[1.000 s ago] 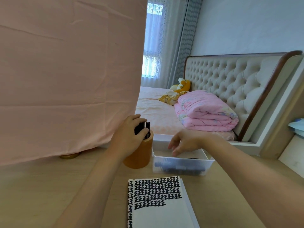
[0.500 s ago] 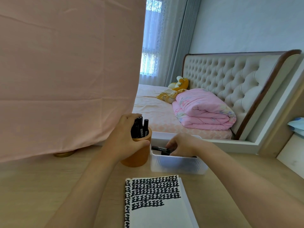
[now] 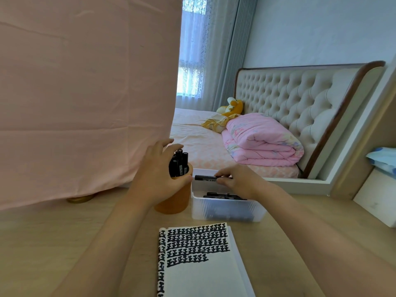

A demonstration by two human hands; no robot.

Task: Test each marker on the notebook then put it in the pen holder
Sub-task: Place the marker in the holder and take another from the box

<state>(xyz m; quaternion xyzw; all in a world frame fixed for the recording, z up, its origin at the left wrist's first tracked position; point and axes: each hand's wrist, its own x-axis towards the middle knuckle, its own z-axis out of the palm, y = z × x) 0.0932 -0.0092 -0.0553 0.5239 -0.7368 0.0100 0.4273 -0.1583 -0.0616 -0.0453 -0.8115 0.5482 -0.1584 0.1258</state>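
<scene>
R hand [image 3: 237,181] pinches marker [image 3: 204,177], hiding its end; L hand [image 3: 156,179] half-covers pen holder [image 3: 175,202].

Pink sheet [image 3: 85,93] hanging left; folded pink quilt [image 3: 263,140] on bed [image 3: 192,129]; yellow plush [image 3: 232,106] by tufted headboard [image 3: 300,97].

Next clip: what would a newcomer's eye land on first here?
The big pink sheet hanging across the left half, then the notebook at bottom centre, its top filled with rows of black marks. Behind it, the left hand grips the orange pen holder while the right hand pinches a marker over the clear box.
</scene>
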